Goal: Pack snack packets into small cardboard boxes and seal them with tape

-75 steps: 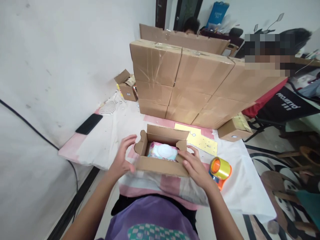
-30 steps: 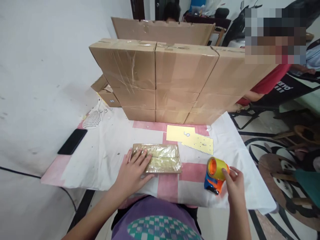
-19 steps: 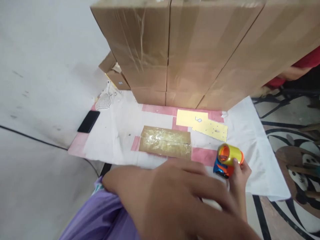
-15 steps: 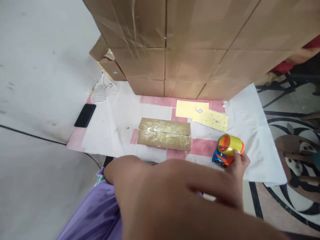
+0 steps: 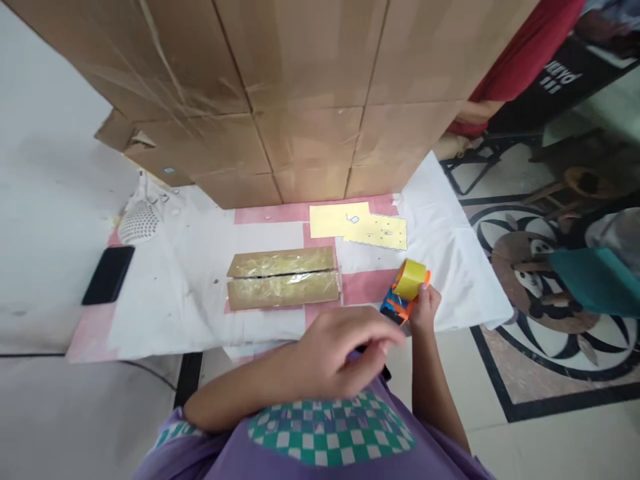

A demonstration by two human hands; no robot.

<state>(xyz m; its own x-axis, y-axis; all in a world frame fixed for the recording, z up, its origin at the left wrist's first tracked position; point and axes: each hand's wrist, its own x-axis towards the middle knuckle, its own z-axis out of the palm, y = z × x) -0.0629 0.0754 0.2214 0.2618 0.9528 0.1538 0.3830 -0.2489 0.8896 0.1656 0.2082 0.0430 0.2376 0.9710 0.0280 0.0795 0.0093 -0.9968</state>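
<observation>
My right hand grips a tape dispenser with blue and orange parts. A yellow tape roll sits in it, above the table's front right edge. My left hand hovers in front of my chest, left of the dispenser and apart from it. Its fingers are curled, index and thumb close together; anything between them is hidden. Beyond the left hand, a small flat cardboard box lies on the cloth. Shiny tape covers its top, and a dark seam runs along its length.
Stacked, taped cartons rise at the table's back. Two yellow paper pieces lie before them. A black phone and a white perforated object lie at left. Another person's red sleeve shows behind, at right.
My left arm, which filled the lower foreground, has drawn back and the hand now shows before my chest. The view has shifted right. The dispenser stays in my right hand.
</observation>
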